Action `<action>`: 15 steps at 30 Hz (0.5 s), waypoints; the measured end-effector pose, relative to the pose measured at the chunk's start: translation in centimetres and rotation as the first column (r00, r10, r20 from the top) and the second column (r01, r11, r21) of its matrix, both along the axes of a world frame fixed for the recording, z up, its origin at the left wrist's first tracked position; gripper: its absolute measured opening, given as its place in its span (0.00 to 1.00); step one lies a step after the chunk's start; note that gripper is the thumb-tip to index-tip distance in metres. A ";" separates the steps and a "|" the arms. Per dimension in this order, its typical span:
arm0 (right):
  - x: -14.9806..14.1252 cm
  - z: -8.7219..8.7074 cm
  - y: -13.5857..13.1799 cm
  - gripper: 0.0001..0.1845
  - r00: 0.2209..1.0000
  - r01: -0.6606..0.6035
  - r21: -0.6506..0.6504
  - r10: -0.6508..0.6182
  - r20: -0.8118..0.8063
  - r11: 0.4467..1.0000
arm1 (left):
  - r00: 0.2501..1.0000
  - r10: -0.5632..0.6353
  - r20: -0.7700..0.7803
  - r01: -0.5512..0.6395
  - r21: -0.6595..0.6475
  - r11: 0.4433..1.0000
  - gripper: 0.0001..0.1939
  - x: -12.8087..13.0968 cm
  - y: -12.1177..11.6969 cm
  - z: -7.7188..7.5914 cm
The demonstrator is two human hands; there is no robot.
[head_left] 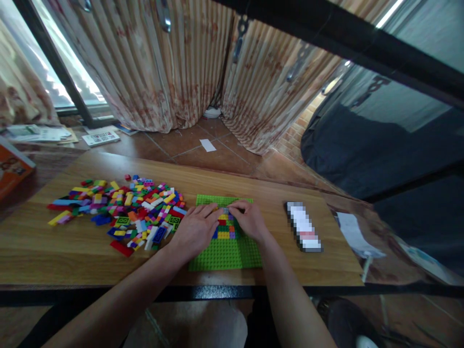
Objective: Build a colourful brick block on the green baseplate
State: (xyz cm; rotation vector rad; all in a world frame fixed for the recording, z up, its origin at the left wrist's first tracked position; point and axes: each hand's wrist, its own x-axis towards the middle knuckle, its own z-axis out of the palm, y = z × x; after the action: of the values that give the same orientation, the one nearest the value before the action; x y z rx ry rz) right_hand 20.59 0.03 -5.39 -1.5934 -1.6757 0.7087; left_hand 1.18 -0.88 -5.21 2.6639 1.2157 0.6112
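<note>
Meeting over a green baseplate point(221, 260), the left hand point(195, 228) and the right hand point(250, 221) frame a small patch of coloured bricks point(226, 229) pressed together near the plate's middle. From where I stand, the left hand lies palm down across the plate's left side, fingers stretched out and loosely together, not closed round anything I can make out; I take it to be steadying the plate, since nothing else seems to hold it to the worktop point(329, 271). The right hand is narrower, thumb and forefinger drawn close at the far edge of the patch, as fine placement on those studs would ask. Whether a brick sits between those fingertips I cannot tell, because the fingers hide the spot.

The loose bricks point(143, 212) lie heaped to the left, just beside the left hand, probably so that pieces are in easy reach while the plate's bare studs remain uncluttered. A phone point(303, 226) rests well apart on the right, its screen up and blurred, perhaps put there to be glanced at without crowding the forearms. The plate itself sits squarely before the person, where both arms reach it evenly
</note>
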 end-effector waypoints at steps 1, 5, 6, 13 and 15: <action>0.0 -0.1 0.0 0.09 1.000 0.013 -0.001 -0.013 -0.015 1.000 | 1.000 -0.001 0.000 0.001 -0.001 1.000 0.18 0.0 0.0 0.0; -0.1 -0.1 0.1 0.06 0.997 0.053 -0.015 -0.054 -0.059 0.998 | 1.000 0.009 -0.018 -0.009 0.002 1.000 0.18 0.1 -0.1 0.2; -0.2 -0.1 0.2 0.06 0.996 0.058 -0.020 -0.059 -0.064 0.998 | 1.000 0.016 -0.027 -0.016 0.007 1.000 0.18 0.2 -0.1 0.3; -0.3 -0.1 0.1 0.07 0.997 0.060 -0.023 -0.061 -0.052 0.998 | 0.996 0.076 -0.036 -0.076 0.015 0.997 0.18 0.8 -0.6 0.5; -0.3 -0.1 0.1 0.07 0.998 0.054 -0.024 -0.054 -0.039 0.998 | 0.996 0.082 -0.027 -0.082 0.007 0.997 0.18 0.8 -0.7 0.5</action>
State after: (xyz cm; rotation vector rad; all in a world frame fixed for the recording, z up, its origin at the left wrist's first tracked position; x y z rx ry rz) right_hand 20.32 0.13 -5.47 -1.6240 -1.5953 0.7298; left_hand 2.01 -1.58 -4.68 2.6461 1.3385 0.5929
